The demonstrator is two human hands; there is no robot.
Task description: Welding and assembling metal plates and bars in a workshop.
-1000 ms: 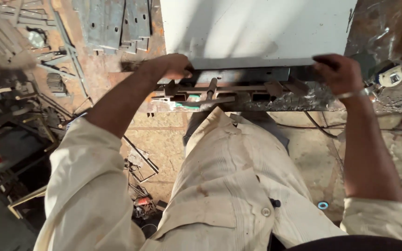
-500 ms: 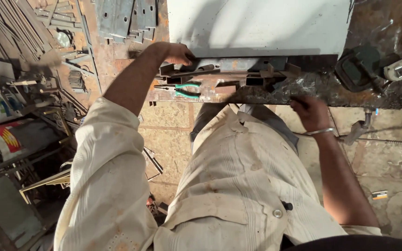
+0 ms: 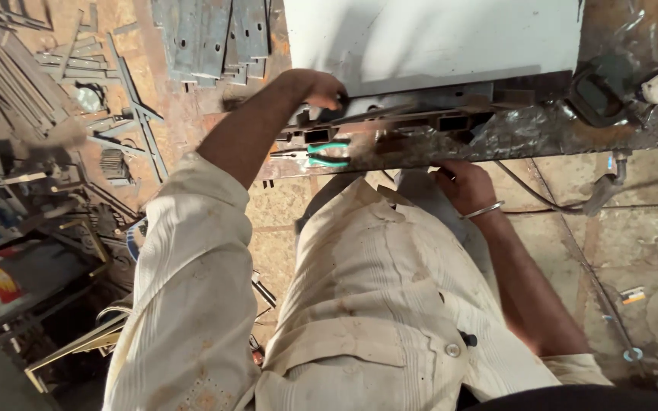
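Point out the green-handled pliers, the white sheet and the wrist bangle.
green-handled pliers (image 3: 327, 154): head view, on the handles.
white sheet (image 3: 436, 34): head view, on its bare middle.
wrist bangle (image 3: 484, 210): head view, on the band.

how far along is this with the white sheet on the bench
Done: the white sheet lies flat on the metal bench. In hand: the left hand presses at the sheet's near edge, above the rectangular tubes; the right hand is at the bench's front edge. Left: the green-handled pliers lie untouched.
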